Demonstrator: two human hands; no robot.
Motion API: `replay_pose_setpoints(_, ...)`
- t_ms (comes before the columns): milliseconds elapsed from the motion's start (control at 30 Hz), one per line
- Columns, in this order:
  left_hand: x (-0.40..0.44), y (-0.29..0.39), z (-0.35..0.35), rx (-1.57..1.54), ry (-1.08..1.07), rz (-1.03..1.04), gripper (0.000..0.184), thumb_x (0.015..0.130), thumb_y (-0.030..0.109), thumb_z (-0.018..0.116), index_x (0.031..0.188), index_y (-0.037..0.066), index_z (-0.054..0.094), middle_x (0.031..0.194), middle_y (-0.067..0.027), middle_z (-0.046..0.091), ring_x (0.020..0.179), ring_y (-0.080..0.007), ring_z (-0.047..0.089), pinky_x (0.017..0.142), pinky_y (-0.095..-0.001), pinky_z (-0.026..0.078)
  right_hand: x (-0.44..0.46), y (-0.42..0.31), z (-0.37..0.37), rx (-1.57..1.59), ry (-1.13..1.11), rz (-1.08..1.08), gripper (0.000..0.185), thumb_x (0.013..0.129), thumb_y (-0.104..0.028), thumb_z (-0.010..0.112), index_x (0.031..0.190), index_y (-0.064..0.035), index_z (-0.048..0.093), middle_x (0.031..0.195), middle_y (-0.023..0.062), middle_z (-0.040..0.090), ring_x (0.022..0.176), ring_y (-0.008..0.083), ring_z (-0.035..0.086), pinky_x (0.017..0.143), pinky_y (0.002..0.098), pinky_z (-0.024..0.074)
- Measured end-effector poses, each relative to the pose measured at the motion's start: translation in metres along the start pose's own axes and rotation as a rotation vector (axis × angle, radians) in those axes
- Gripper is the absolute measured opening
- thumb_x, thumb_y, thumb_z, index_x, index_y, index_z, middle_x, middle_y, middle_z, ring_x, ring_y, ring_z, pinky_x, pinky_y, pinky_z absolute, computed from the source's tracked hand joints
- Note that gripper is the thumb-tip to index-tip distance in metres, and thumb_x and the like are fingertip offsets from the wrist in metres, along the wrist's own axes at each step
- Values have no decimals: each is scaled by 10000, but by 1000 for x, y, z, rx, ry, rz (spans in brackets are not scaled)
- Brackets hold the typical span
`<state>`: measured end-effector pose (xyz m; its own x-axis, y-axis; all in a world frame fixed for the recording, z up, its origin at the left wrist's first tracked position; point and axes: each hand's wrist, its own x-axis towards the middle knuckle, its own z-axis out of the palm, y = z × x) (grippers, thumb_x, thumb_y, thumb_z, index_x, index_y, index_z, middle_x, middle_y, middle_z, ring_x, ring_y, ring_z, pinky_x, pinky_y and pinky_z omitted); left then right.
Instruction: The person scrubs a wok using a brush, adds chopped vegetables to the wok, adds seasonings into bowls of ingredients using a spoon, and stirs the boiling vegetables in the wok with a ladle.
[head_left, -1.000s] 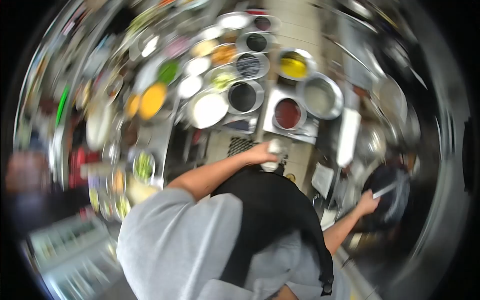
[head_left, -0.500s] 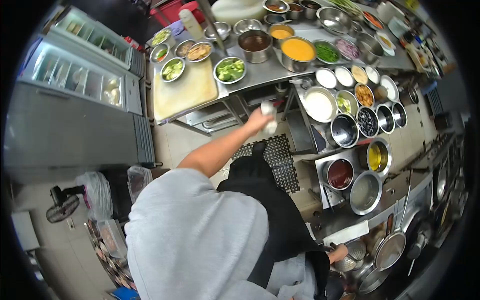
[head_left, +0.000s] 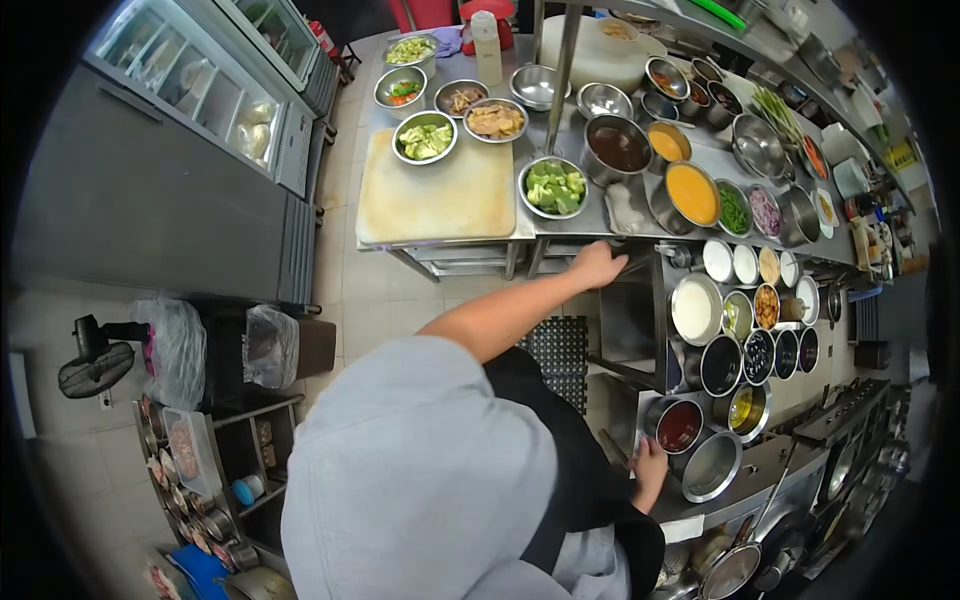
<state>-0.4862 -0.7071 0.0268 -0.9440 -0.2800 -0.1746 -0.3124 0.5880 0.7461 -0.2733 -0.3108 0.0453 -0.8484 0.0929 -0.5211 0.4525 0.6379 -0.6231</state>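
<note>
Beside broccoli bowl [head_left: 553,188]: white cloth [head_left: 625,212] | left hand [head_left: 598,265] near, seemingly mid-reach, can't tell grip | right hand [head_left: 650,464] well apart, can't tell grip | next move likely needs bowl clearance

I wear a plain light-grey top [head_left: 410,470] with short sleeves [head_left: 440,375], and a black apron [head_left: 575,450] over part of its front.

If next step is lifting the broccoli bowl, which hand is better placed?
Probably left: the left hand is near the broccoli bowl, while the right hand is farther, beside the red sauce pot.
</note>
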Motion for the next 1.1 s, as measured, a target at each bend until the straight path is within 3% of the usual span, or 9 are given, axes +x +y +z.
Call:
replay_pose_setpoints(67, -37, -30, -61, -614, -197, -289, 370, 942, 309, 572, 995, -43, 676, 826, -159, 703, 710, -277, 702, 602, -378, 582, 20, -85, 51, -13, -170, -176, 297, 966, -283, 580, 929, 0, 664, 629, 23, 569, 560, 102, 548, 493, 281, 438)
replay_pose_setpoints(133, -21, -120, -98, -653, 245, -301, 275, 941, 252, 567, 945, 4, 687, 683, -109, 663, 606, -218, 648, 584, -343, 520, 78, -127, 113, -63, -224, -535, 398, 971, -284, 584, 1188, 47, 624, 752, 87, 643, 584, 119, 595, 522, 279, 466)
replay_pose_setpoints(200, 27, -247, -145, -493, 880, -254, 287, 946, 282, 535, 882, 7, 589, 669, -111, 632, 555, -238, 609, 594, -382, 515, 98, -228, 165, 315, -441, -419, 297, 1009, -259, 545, 1102, 2, 651, 672, 15, 583, 526, 94, 545, 479, 246, 434)
replay_pose_setpoints(267, 22, -239, -247, -475, 951, -598, 313, 955, 280, 500, 908, -28, 532, 682, -148, 644, 555, -270, 651, 594, -388, 534, 140, -296, 213, 566, -470, -222, 316, 1007, -273, 542, 1197, -21, 571, 918, 61, 622, 718, 144, 622, 608, 295, 545)
replay_pose_setpoints(433, 61, -310, -311, -664, 614, -602, 289, 923, 154, 535, 975, -131, 528, 771, -190, 655, 651, -285, 707, 526, -370, 573, 224, -373, 294, 852, -376, -47, 213, 961, -88, 565, 1138, 0, 484, 1067, 144, 575, 867, 247, 636, 755, 363, 592)
replay_pose_setpoints(533, 51, -302, -304, -694, 727, -461, 285, 895, 83, 559, 1022, -168, 519, 932, -257, 646, 717, -306, 712, 525, -378, 608, 246, -365, 319, 910, -175, 14, 180, 938, -37, 582, 1069, 49, 492, 1067, 162, 563, 868, 249, 624, 769, 378, 596)
replay_pose_setpoints(700, -4, -268, -266, -796, 638, -338, 332, 896, 77, 564, 1149, -133, 514, 1090, -222, 613, 808, -301, 692, 610, -380, 629, 246, -371, 308, 946, -471, 40, 258, 937, -75, 570, 1156, 49, 510, 1065, 169, 587, 918, 244, 619, 762, 333, 583)
replay_pose_setpoints(867, -74, -224, -219, -802, 410, -241, 407, 909, 149, 623, 1265, -21, 521, 1067, -119, 643, 888, -202, 645, 659, -348, 567, 221, -345, 281, 831, -246, -55, 192, 818, -122, 665, 934, 18, 602, 734, 129, 619, 529, 260, 617, 485, 395, 508)
replay_pose_setpoints(1100, -147, -84, -110, -396, -74, 92, 334, 843, 23, 543, 1152, -87, 604, 1052, -146, 671, 881, -189, 640, 812, -317, 518, 58, -90, 130, 965, 120, -78, 189, 830, -161, 684, 919, 5, 674, 676, 65, 643, 467, 140, 576, 438, 302, 457)
